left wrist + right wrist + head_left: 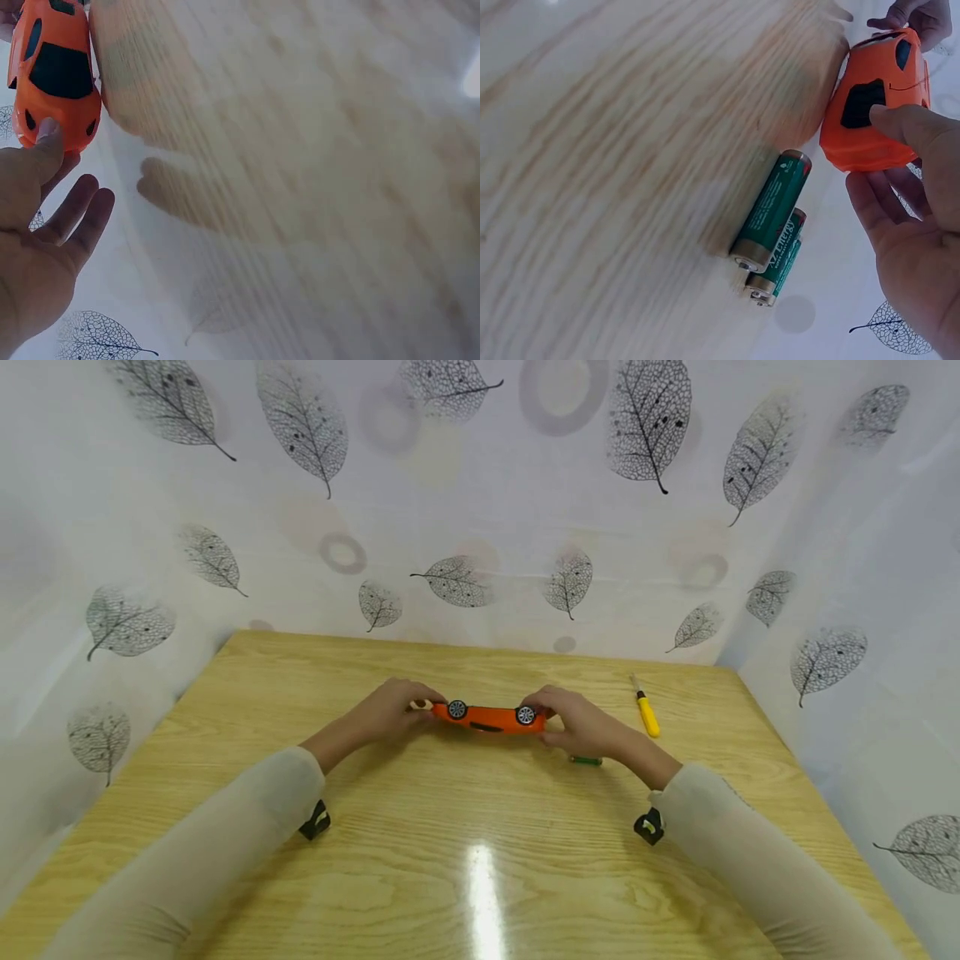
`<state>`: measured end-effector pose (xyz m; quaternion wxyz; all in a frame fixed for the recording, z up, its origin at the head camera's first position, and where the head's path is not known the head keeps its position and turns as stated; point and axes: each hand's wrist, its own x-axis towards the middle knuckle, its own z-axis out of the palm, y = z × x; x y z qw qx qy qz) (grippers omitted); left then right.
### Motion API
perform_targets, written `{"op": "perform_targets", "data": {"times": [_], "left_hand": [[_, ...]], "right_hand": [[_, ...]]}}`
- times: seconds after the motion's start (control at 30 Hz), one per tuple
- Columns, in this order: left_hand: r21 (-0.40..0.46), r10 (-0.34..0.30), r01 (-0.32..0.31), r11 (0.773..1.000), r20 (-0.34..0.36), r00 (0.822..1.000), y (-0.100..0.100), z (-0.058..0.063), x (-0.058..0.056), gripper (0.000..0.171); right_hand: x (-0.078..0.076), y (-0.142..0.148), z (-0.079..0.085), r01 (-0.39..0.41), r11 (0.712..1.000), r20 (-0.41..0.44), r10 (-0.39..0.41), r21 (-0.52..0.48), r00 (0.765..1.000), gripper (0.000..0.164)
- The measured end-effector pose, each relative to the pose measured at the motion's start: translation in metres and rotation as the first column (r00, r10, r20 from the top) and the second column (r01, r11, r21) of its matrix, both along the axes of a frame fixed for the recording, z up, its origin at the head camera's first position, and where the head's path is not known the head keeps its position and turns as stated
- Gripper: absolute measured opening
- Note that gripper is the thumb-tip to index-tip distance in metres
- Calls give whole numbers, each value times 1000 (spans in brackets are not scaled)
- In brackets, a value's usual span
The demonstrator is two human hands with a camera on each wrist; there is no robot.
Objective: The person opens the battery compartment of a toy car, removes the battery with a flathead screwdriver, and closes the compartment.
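Note:
An orange toy car [487,718] is held between both hands over the wooden table, its two visible wheels turned upward. My left hand [386,710] pinches the front end; in the left wrist view its thumb lies on the hood [67,124], below the dark windshield, while other fingers are spread. At the rear end, my right hand [581,722] grips the car, thumb over a dark rear panel [864,103] and fingers on the far side. Two green batteries [774,210] lie side by side on the table near the right hand.
A screwdriver [648,714] with a yellow handle lies on the table [420,860] beyond the right hand. Leaf-printed cloth [495,518] surrounds the table at the back and sides. A black wrist device [649,827] hangs by each sleeve.

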<state>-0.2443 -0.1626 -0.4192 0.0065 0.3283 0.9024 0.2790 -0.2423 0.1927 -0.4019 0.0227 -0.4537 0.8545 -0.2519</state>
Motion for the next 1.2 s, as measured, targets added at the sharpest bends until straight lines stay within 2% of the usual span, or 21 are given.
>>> {"op": "perform_targets", "data": {"times": [0.23, 0.47, 0.73, 0.87, 1.0, 1.1, 1.2], "left_hand": [[35, 14, -16, 999, 61, 998, 0, 1, 0, 28], [47, 45, -52, 998, 129, 991, 1, -1, -1, 25], [30, 73, -80, 996, 197, 978, 1, -1, -3, 27], [37, 74, -84, 996, 211, 975, 2, 0, -3, 28], [116, 72, -103, 988, 243, 967, 3, -1, -3, 32], [211, 69, -136, 968, 299, 952, 4, 1, -2, 32], [270, 62, -162, 949, 345, 937, 4, 2, -2, 30]], "right_hand": [[-2, 2, 1, 13, 999, 70, -10, -44, 997, 45], [-5, 0, 3, 100, 995, 201, -97, -2, 975, 49], [-8, 0, 5, 154, 987, 267, -159, 40, 951, 55], [-9, 0, 4, 160, 987, 276, -163, 34, 947, 54], [-8, 1, 4, 165, 986, 289, -163, 17, 943, 55], [-8, 2, 6, 176, 984, 307, -168, 1, 937, 56], [-9, 3, 7, 194, 981, 338, -175, -21, 925, 57]]}}
